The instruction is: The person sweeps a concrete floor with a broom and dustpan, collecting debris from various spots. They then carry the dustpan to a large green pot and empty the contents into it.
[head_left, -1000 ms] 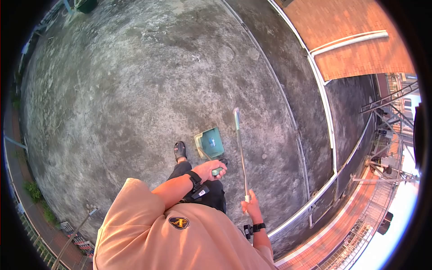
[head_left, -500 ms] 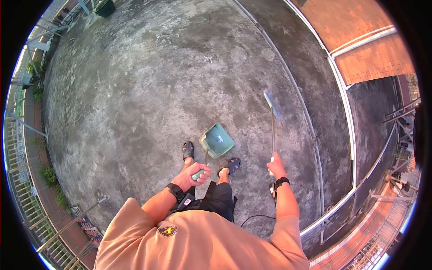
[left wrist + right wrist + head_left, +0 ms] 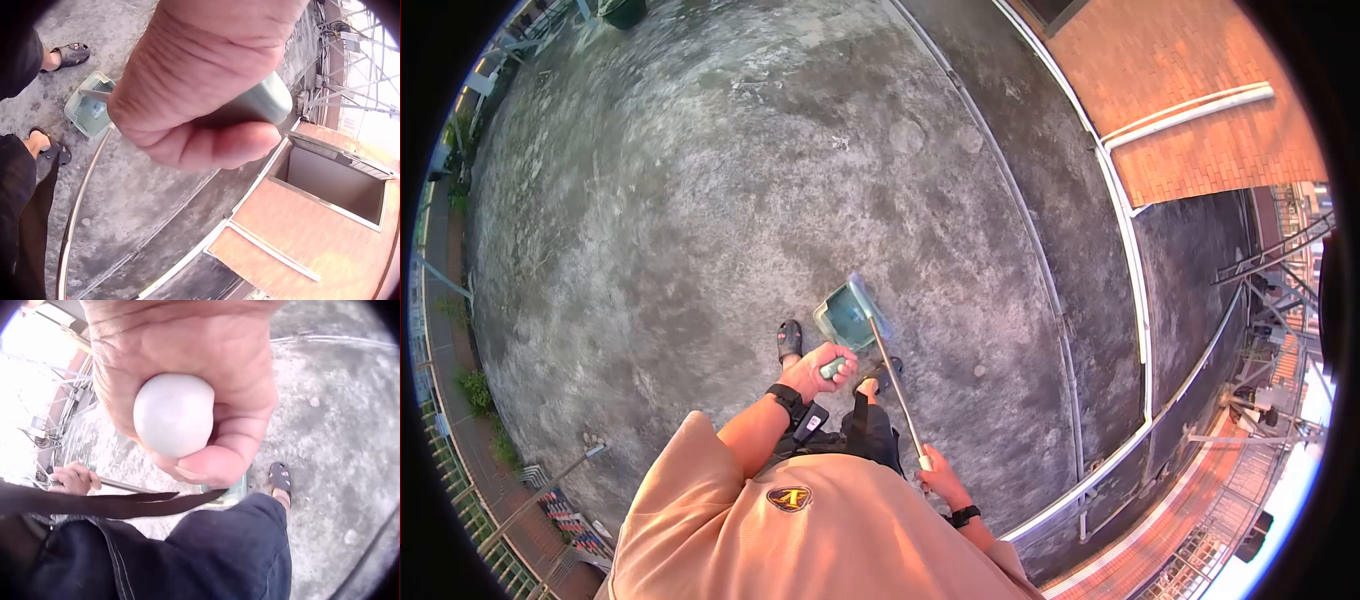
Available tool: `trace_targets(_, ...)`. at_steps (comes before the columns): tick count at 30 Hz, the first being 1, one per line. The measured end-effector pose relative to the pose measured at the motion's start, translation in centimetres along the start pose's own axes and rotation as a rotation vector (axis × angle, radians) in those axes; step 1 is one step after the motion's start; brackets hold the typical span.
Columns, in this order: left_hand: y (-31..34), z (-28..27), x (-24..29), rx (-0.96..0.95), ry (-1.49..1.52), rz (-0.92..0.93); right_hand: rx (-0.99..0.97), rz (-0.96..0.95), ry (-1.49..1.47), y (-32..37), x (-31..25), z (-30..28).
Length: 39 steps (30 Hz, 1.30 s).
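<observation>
Fingers of the left hand curl round the green handle of a green dustpan, whose pan is low by the feet. In the left wrist view a small pale bluish thing shows inside the pan. The right hand grips a long metal pole; its rounded white end pokes out of the fist in the right wrist view. At the pole's far end a pale, blurred head overlaps the pan's right side; whether they touch, I cannot tell.
Stained concrete floor spreads around the feet, which wear dark clogs. White pipes run along the right, beside an orange brick surface. A green pot stands at the top left; railings and plants line the left edge.
The pole's head has swung from the floor on the right to the dustpan, and the right hand has moved left and closer to the body. The left hand keeps its grip.
</observation>
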<state>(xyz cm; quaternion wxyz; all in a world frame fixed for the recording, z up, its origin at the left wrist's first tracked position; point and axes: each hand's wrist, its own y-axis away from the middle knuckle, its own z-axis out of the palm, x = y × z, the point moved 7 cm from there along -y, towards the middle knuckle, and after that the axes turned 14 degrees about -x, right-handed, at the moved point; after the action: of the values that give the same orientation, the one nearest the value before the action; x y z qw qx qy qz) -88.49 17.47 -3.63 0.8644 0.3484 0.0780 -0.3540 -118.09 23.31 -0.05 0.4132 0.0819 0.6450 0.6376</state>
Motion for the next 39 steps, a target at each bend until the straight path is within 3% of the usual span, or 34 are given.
trace_targets(7, 1.1, -0.7, -1.1, 0.03, -0.027, 0.024, 0.15, -0.104, -0.022, -1.8, -8.6, -8.9)
trace_targets(12, 1.9, -1.2, -1.7, -0.073, 0.005, 0.058, 0.255, -0.091, 0.17, -9.1, -15.3, -16.6)
trace_targets(13, 1.9, -1.1, -1.9, -0.119, -0.002, 0.01, 0.236, -0.093, 0.173, -11.0, -15.9, -17.0)
trace_targets(15, 1.6, -3.6, -2.0, -0.085, 0.001, 0.1, 0.259, -0.046, 0.316, -14.9, -16.8, -17.3)
trace_targets(17, 2.3, -3.5, -1.3, -0.19, -0.103, 0.423, 0.22, 0.003, 0.434, -16.1, -14.7, -15.3)
trace_targets(20, 3.9, -1.4, -1.6, -0.199, -0.147, 0.447, 0.143, 0.045, 0.803, -16.5, -4.3, -12.1)
trace_targets(21, 4.1, -0.8, -1.4, -0.215, -0.168, 0.465, 0.076, 0.248, 0.56, -15.1, -1.0, -11.0)
trace_targets(22, 2.1, -3.1, -1.5, -0.295, -0.067, 0.342, 0.057, 0.138, 0.747, -12.5, -0.2, -9.0)
trace_targets(23, 1.8, -2.8, -1.4, -0.313, -0.064, 0.342, -0.06, 0.21, 0.727, -9.4, -0.3, -7.1)
trace_targets(26, 2.2, -1.0, -0.7, -0.134, -0.036, 0.335, -0.161, 0.208, 0.861, -4.2, 1.2, -5.2)
trace_targets(28, 0.3, -2.5, 0.1, -0.168, 0.008, 0.234, -0.023, -0.385, 0.84, -2.1, -0.6, -5.2)
trace_targets(29, -0.5, -3.5, -0.1, -0.191, 0.04, 0.137, -0.032, -0.379, 0.854, -1.3, -1.2, -6.0)
trace_targets(31, -0.1, -3.0, -0.3, -0.164, 0.052, 0.123, -0.09, 0.093, 0.332, 1.4, -5.7, -6.0)
trace_targets(39, 1.6, 0.6, -0.9, 0.0, -0.004, 0.217, 0.043, 0.132, 0.15, -2.6, -11.7, -12.7)
